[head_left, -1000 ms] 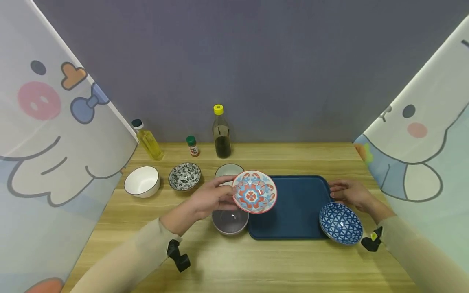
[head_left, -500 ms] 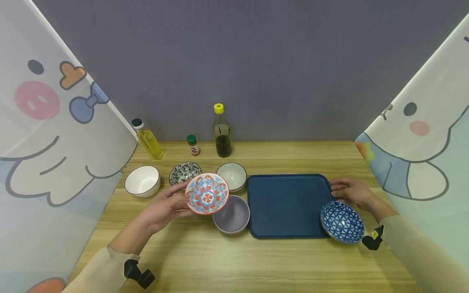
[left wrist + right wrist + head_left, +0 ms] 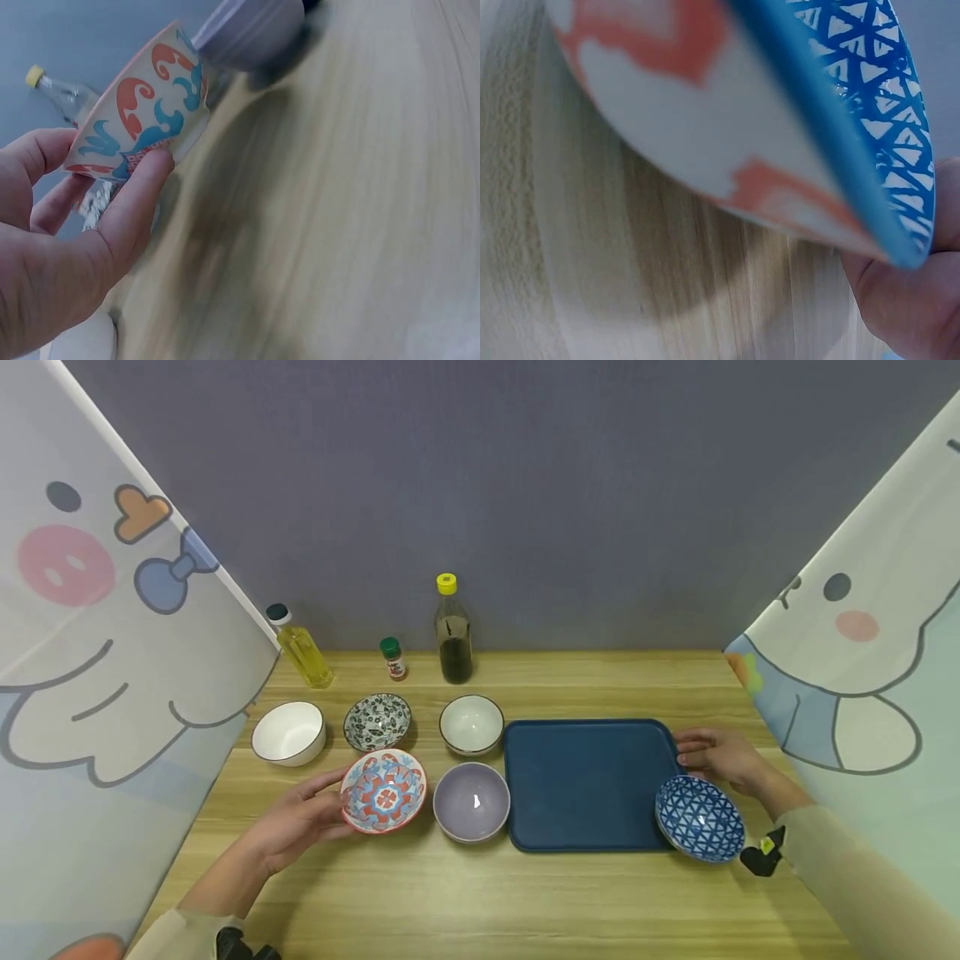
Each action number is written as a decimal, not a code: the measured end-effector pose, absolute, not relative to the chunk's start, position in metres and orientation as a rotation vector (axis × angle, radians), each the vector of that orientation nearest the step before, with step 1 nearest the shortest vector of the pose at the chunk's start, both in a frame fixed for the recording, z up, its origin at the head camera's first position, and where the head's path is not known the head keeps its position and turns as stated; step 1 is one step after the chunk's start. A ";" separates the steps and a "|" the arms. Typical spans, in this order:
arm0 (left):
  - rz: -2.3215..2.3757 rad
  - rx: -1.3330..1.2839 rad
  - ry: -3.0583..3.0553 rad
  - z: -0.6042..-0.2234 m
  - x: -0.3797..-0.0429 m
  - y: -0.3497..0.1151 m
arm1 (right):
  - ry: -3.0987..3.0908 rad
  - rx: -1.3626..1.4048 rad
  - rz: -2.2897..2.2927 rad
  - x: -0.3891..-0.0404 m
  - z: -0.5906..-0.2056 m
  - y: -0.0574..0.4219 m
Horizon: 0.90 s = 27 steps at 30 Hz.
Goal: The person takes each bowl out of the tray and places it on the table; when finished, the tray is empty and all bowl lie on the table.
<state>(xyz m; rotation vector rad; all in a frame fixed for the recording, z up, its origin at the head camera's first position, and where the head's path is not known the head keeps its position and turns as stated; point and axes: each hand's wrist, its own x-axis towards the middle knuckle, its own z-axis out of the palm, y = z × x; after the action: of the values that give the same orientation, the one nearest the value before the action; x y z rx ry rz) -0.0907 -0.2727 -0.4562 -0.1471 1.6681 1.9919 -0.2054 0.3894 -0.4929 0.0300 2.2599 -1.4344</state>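
Note:
My left hand (image 3: 300,827) pinches a patterned bowl (image 3: 384,791), red and light blue on white, by its left side. In the left wrist view the thumb lies along the outer wall of this bowl (image 3: 154,112), which is tilted above the table. My right hand (image 3: 716,756) has its fingertips at the right edge of the dark blue tray (image 3: 592,785). Just in front of that hand, a blue-and-white triangle-patterned bowl (image 3: 700,818) sits over the tray's near right corner. In the right wrist view this bowl (image 3: 705,127) hides most of the hand.
Close by the left hand stand a mauve bowl (image 3: 471,802), a plain white bowl (image 3: 471,725), a black floral bowl (image 3: 377,722) and a deeper white bowl (image 3: 288,733). Behind them are an oil bottle (image 3: 303,652), a spice jar (image 3: 393,660) and a dark sauce bottle (image 3: 454,647).
My left hand has carried the red-and-blue patterned bowl leftward, then nearer to me, from the tray's left edge to left of the mauve bowl. The right hand has stayed in place.

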 end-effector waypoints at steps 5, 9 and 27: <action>1.989 -0.159 1.654 -0.465 -0.085 -0.282 | 2.270 0.039 -1.420 -0.206 -0.494 0.390; 2.001 -0.188 1.639 -0.472 -0.082 -0.284 | 2.273 0.040 -1.418 -0.206 -0.495 0.391; 2.031 -0.227 1.602 -0.489 -0.082 -0.284 | 2.252 0.043 -1.443 -0.205 -0.494 0.389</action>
<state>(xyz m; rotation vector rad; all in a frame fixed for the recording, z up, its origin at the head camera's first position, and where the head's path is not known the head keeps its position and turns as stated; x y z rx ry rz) -0.0820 -0.2844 -0.4892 -0.2267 1.6022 2.0308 -0.2053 0.3892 -0.4936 0.0427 2.2518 -1.4429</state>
